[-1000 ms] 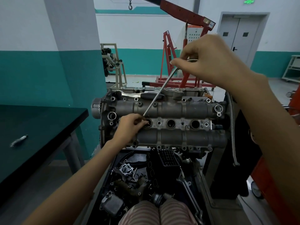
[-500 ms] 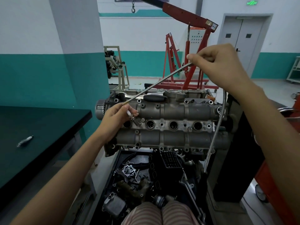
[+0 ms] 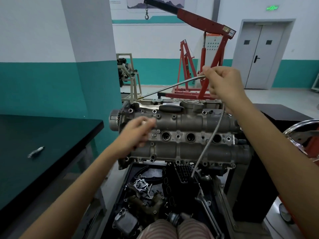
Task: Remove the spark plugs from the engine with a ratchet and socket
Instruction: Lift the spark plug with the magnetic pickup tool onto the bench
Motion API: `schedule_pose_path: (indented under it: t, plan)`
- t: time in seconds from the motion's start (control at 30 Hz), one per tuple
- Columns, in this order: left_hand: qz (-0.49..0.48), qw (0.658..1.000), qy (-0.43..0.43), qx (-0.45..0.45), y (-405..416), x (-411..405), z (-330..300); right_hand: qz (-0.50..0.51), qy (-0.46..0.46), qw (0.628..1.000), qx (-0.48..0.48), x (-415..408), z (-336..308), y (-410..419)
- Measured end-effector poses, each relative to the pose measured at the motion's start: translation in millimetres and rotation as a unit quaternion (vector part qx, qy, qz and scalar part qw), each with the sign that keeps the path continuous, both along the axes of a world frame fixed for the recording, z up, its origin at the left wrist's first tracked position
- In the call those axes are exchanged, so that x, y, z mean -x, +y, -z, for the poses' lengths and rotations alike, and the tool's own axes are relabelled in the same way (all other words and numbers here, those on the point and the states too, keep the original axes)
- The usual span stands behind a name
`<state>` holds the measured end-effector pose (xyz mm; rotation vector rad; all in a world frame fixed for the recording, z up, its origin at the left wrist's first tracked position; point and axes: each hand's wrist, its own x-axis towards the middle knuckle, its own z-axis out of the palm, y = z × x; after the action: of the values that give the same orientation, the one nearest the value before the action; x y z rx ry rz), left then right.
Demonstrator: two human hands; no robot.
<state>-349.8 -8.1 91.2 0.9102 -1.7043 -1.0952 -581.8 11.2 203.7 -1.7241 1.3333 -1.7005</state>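
Table edge (image 3: 96, 128) near engine (image 3: 189, 149); right hand (image 3: 222, 83) grip pinches flexible shaft (image 3: 172, 86); left hand (image 3: 138, 131) grip blurred, unclear.

Walls (image 3: 34, 31): white above, teal band below.
Pillar (image 3: 89, 49): same two colours, left of centre.
Floor (image 3: 276, 97): pale grey, smooth.
Table (image 3: 51, 135): dark top, left side.
Double door (image 3: 262, 54): grey, back right; green exit sign (image 3: 272, 8) mounted above.
Engine crane (image 3: 207, 54): red, by the back wall.
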Motion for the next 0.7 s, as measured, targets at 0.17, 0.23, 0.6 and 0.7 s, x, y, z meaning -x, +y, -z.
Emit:
schedule_pose_path:
  t: [0.17, 0.23, 0.6, 0.7]
  plan:
    - [-0.041, 0.932, -0.253, 0.257, 38, 57, 10, -0.019, -0.074, 0.997, 0.006, -46, -11, -9]
    - [-0.103, 0.910, -0.261, 0.305, 46, 62, 10, -0.024, -0.102, 0.994, 0.005, -64, -18, -14]
    - [-0.366, 0.868, -0.130, 0.310, 18, -35, -7, -0.227, -0.065, 0.970, -0.057, -178, 7, -41]
    - [-0.409, 0.856, -0.070, 0.307, 1, -73, -18, -0.257, 0.091, 0.961, -0.054, -209, 60, -40]
